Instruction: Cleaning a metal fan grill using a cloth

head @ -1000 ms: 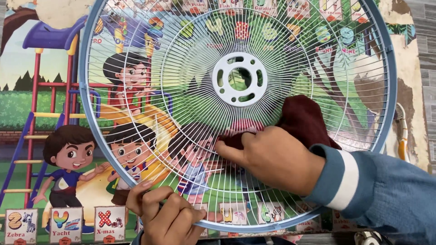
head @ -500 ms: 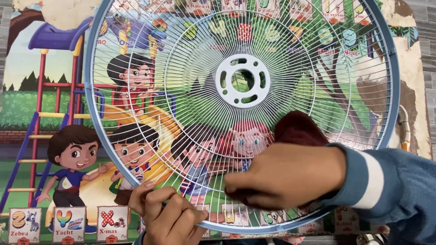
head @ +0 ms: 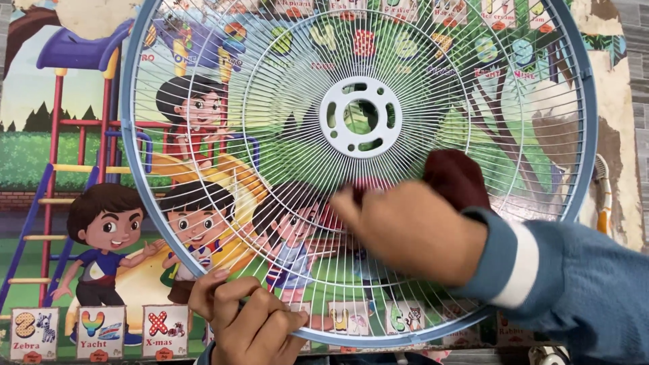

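Fan guard [head: 203, 88] held upright against a cartoon wall poster [head: 61, 155]. Left hand [head: 250, 321] curled tight around the lower rim. Right hand [head: 412, 230], motion-blurred, presses a dark red cloth [head: 456, 176] on the lower-right wires. Wires look clean; wiped extent cannot be judged.

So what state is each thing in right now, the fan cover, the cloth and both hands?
fan grille: held upright in front of the picture mat, whole, nothing bent.
dark red cloth: bunched, pressed on the wires.
right hand: blurred, over the cloth.
left hand: closed on the bottom rim.
picture mat: flat, edges worn.
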